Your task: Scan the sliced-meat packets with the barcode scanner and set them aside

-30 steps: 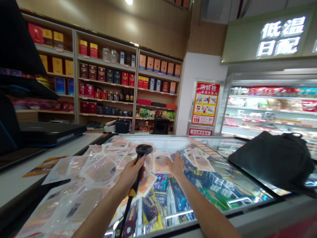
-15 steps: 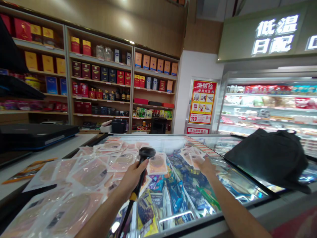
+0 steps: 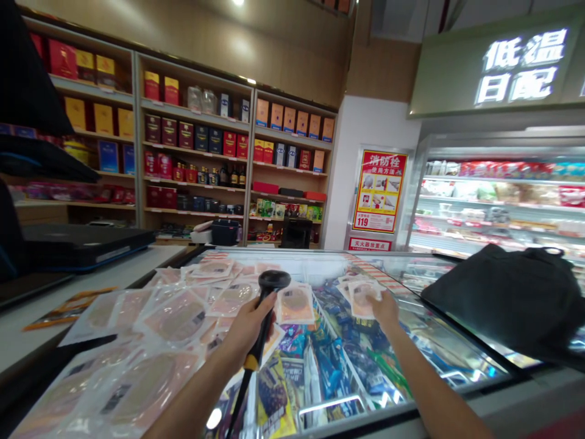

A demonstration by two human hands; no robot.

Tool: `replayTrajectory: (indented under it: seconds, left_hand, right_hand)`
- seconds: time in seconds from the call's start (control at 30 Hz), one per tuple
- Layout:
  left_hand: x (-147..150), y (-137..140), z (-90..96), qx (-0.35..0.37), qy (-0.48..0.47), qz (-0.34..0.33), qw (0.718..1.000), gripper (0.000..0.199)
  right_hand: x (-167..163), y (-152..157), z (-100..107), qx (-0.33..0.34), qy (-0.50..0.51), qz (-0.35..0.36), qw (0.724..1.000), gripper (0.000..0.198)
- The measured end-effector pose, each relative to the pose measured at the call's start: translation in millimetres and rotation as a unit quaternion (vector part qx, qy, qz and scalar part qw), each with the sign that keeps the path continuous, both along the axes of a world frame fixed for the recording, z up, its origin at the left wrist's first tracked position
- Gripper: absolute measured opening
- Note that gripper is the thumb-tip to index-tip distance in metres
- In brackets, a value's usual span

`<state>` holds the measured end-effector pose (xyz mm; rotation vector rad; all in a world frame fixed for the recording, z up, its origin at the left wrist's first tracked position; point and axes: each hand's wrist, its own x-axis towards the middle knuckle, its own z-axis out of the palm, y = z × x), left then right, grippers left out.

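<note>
My left hand (image 3: pixel 253 323) is wrapped round the black handle of a barcode scanner (image 3: pixel 273 280), its head pointing up and away and its dark cord hanging below a yellow collar. Flat clear packets with pinkish round contents and printed barcodes spread across the glass freezer lid; one packet (image 3: pixel 295 303) lies just right of the scanner head. Farther right, my right hand (image 3: pixel 386 310) has its fingers closed at the edge of a packet (image 3: pixel 363 296), which overlaps another one. Larger packets (image 3: pixel 141 384) cover the near left of the lid.
Beneath the glass, the freezer holds colourful packaged goods (image 3: pixel 274 393). A dark bag (image 3: pixel 498 299) rests on the right. On the left counter lie a black flat device (image 3: pixel 86 244) and an orange-edged packet (image 3: pixel 68 308). Shelves of boxes (image 3: pixel 196 137) stand behind.
The view has shifted slightly, so the surroundings sit a little farther right. My right hand has moved slightly over the packet edge. The scanner stays in my left hand.
</note>
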<state>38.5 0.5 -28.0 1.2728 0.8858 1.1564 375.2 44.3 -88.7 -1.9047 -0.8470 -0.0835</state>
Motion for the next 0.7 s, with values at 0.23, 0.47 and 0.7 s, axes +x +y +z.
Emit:
replayTrajectory:
  seconds: [0.23,0.47,0.7]
  left_hand:
    - [-4,-24,19.9,0.004,-0.017,-0.049,0.999,0.031]
    - [-5,-33,26.8,0.018,-0.012,-0.079,0.997,0.032]
    - [0,-32,25.0,-0.001,-0.020,-0.087,0.996,0.030]
  right_hand:
    - [-59,0,19,0.168,0.163,0.193,0.953,0.038]
    - [-109,0,31,0.190,0.224,0.272,0.916,0.035]
    - [-109,2,26,0.185,0.217,0.271,0.919,0.042]
